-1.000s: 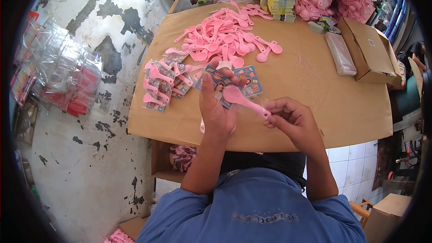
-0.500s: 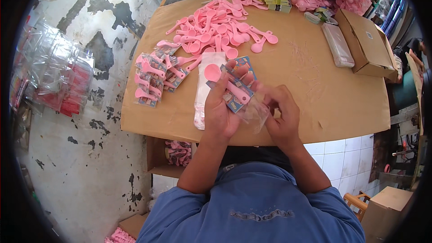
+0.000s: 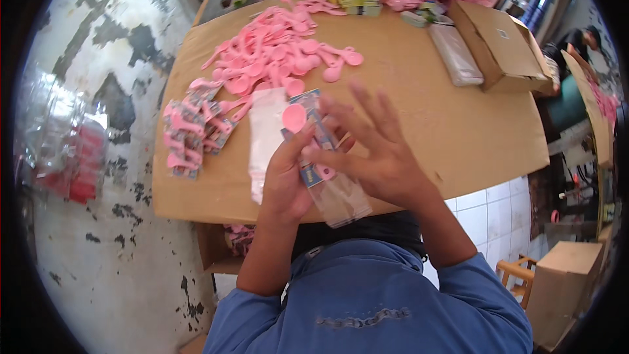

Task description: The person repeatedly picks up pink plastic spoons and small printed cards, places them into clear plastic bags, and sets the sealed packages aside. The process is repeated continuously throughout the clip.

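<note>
Being gripped in left hand (image 3: pixel 288 182): pink spoon (image 3: pixel 294 118), blue card (image 3: pixel 310 176), clear bag (image 3: pixel 342 204); right hand (image 3: pixel 375 155) held at right, fingers spread, thumb extended toward spoon, contact unclear.

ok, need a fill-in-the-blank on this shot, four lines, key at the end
1. The held spoon in the person's left hand is coloured ____.
2. In the picture, the packaged spoons lie to the ____ of the white flat stack.
3. In the picture, the cardboard box on the table stands to the ____ of the loose spoons.
4. The person's shirt is coloured ____.

Missing words: pink; left; right; blue.
</note>
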### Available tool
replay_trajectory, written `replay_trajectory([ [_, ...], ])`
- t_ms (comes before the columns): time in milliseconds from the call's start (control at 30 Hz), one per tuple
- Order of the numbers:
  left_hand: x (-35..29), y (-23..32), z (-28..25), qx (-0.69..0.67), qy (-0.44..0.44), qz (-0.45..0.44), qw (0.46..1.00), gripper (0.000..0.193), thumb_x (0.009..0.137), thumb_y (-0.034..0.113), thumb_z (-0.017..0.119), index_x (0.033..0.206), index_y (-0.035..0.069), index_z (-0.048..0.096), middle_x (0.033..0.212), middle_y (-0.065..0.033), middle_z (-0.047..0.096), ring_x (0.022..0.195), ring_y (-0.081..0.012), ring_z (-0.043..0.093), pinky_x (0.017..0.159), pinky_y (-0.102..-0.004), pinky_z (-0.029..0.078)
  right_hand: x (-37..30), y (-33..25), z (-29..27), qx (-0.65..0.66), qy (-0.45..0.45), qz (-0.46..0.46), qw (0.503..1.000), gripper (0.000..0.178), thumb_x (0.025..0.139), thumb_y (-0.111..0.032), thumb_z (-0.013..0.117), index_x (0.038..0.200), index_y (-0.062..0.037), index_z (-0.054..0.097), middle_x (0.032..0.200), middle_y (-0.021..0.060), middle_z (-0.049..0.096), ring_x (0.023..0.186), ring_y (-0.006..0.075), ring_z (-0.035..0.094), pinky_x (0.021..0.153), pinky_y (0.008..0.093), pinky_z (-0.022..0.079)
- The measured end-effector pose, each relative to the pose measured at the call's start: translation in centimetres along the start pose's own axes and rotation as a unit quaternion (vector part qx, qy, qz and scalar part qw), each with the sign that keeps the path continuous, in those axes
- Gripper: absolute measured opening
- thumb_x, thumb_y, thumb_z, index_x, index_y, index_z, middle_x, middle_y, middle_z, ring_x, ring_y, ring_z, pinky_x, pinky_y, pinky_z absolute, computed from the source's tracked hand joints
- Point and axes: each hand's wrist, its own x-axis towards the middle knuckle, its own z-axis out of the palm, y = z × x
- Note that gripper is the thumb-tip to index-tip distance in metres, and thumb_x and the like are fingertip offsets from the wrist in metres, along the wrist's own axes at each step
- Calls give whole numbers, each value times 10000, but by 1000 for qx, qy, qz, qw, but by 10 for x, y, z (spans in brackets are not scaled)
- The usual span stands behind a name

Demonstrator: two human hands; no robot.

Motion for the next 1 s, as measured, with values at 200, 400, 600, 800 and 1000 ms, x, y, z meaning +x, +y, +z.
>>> replay_trajectory([
  [200,3,-7,-16,49,48,37,997,574,1081,310,497,1546,17,331,1483,-189,497,1355,-313,530,1152,-450,427,2,10,-16,320,80,51,942,197,861,-131,751,1057,-143,765,1323,34,689,1262,266,607,1049,450,457],
  [400,-4,-11,-10,292,-15,68,954,526,1049,237,594,1478,-30,450,1316,-162,644,1224,-201,617,1052,-349,493,-14,3,-11,518,13,350,780,503,969,-109,703,1420,-22,499,1059,106,753,882,93,658,783,231,498],
  [600,-9,-17,-4,307,41,30,950,436,993,117,661,1393,-19,551,1167,-139,726,962,-145,718,814,-283,593,-24,7,-6,548,-58,357,754,676,947,-71,713,1518,-42,351,927,97,732,806,102,644,734,236,494],
  [800,-13,-11,-5,363,38,102,925,568,983,71,661,1514,26,464,1175,-135,728,1000,-130,702,857,-255,560,-17,22,-11,249,153,240,926,502,910,-89,741,1365,-53,531,1058,81,680,904,155,620,777,287,488],
  [1000,-18,-13,2,394,-33,129,910,689,996,3,597,1598,-36,264,1546,-180,467,1327,-171,533,1093,-302,423,15,12,-14,76,123,91,985,284,811,-90,769,1088,-81,711,1185,109,635,1070,307,579,904,425,484],
])
